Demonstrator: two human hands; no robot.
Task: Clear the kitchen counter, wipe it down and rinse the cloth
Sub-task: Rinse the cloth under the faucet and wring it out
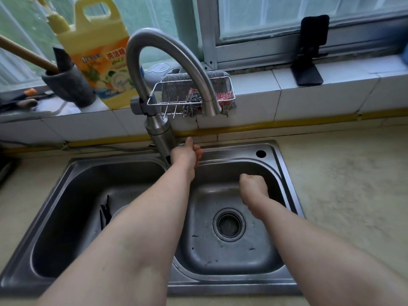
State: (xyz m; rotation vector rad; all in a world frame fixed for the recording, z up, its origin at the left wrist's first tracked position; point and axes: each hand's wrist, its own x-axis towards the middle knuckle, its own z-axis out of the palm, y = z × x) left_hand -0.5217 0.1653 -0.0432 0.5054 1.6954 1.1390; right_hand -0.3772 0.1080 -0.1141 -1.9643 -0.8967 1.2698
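My left hand (187,155) reaches to the back rim of the steel double sink (284,173) and closes around the small tap handle (181,144) at the foot of the curved steel faucet (154,49). No water comes from the spout (213,111). My right hand (253,184) hangs as a closed fist over the right basin, above its drain (229,224); nothing shows in it. A grey glittery cloth or pad (176,85) lies in the wire rack (229,93) clipped to the faucet.
The left basin holds dark chopsticks (105,214) and a bowl's edge. A yellow detergent jug (97,51), a grey holder with a wooden handle (70,87) and a black phone stand (309,62) sit on the tiled sill. Beige counter (348,184) lies to the right.
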